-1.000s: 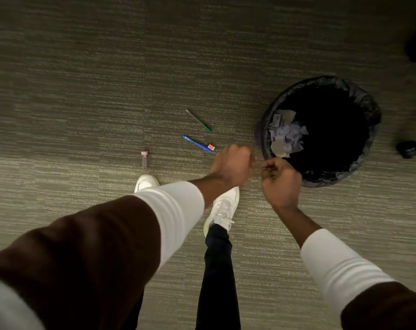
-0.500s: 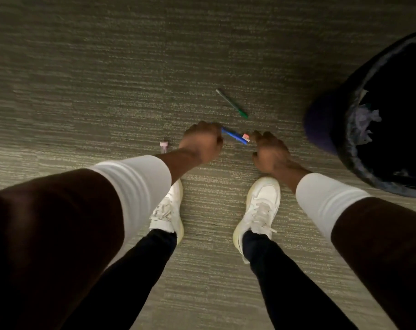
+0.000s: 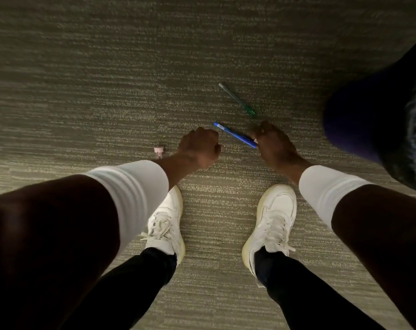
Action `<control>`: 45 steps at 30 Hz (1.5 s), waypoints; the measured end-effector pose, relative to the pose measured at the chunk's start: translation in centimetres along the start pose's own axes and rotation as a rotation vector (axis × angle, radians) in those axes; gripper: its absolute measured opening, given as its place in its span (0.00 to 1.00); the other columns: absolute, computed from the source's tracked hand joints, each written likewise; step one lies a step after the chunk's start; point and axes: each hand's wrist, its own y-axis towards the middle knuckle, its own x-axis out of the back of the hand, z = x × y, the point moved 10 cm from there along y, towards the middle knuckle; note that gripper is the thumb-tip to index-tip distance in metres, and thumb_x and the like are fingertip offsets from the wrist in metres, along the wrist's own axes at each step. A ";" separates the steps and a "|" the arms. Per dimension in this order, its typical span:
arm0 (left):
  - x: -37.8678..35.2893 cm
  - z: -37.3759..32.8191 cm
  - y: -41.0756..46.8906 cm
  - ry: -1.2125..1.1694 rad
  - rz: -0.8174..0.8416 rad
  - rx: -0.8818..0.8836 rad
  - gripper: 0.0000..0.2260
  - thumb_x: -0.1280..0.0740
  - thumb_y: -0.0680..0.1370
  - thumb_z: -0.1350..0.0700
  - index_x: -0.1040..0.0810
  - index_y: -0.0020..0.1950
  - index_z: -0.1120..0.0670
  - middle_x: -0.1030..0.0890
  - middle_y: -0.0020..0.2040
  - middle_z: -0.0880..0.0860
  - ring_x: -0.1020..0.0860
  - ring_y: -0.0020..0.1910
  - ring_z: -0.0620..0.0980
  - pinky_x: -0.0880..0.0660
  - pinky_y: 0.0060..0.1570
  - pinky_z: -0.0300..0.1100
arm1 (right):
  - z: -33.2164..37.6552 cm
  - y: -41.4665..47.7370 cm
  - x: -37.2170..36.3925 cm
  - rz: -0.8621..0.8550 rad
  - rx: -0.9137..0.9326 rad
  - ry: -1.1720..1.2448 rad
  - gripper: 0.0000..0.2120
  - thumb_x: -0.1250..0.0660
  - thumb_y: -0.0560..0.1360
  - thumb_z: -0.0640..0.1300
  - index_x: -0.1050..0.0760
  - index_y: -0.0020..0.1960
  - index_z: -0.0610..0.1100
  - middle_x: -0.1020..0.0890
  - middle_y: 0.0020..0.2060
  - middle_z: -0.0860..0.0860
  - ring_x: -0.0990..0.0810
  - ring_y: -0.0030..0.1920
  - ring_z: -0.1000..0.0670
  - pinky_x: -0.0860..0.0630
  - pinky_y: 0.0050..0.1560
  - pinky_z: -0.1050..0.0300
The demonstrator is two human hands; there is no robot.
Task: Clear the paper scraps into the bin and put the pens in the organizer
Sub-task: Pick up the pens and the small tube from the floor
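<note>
A person bends over a grey-green ribbed carpet floor [image 3: 107,79], both arms in white cuffs and dark sleeves reaching down between a pair of white lace-up sneakers [image 3: 272,222]. The right hand [image 3: 274,145] closes its fingertips on the near end of a blue plastic ballpoint pen [image 3: 234,135], where a small red-and-white scrap shows at the fingers; whether the pen has left the carpet cannot be told. The left hand [image 3: 199,146] is curled into a loose fist just beside the pen's far end, and what it holds, if anything, is hidden. A green-capped clear plastic pen [image 3: 237,99] lies loose on the carpet just beyond, apart from both hands. A small pink-capped vial [image 3: 159,151] stands near the left wrist. The dark round bin with a black liner [image 3: 378,115] looms at the right edge, its contents out of view; no organizer is in sight.

The grip looks like a pinch at the very end of the blue pen, so the barrel could pivot and drop back. The scrap caught under the same fingers may slip free and fall unseen. The green pen sits close enough to be knocked and rolled, and the vial could be tipped by the left forearm.
</note>
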 end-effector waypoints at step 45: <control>11.3 -23.7 -15.1 -0.062 0.081 -0.137 0.11 0.31 0.82 0.47 0.22 0.50 0.55 0.16 0.52 0.59 0.17 0.53 0.62 0.24 0.46 0.49 | -16.4 -29.2 24.7 -0.539 -0.538 0.331 0.13 0.30 0.77 0.45 0.23 0.61 0.46 0.20 0.57 0.43 0.17 0.51 0.36 0.17 0.50 0.43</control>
